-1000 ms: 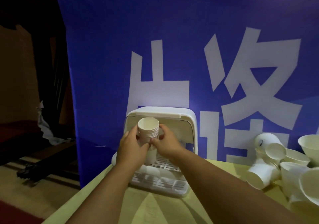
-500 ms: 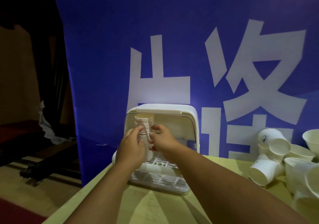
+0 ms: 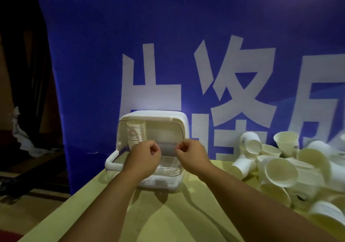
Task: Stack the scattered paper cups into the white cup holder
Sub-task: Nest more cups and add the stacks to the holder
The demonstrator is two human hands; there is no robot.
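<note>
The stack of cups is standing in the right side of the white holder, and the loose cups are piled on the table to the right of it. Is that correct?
Not quite. In the head view the stack of cups stands in the left side of the white holder, not the right. The loose cups are indeed piled on the table to its right.

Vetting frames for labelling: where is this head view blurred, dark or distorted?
Head view: the loose cups at the right edge smear with motion blur; the left background is almost black; the cup stack in the cup holder reads clearly.
</note>
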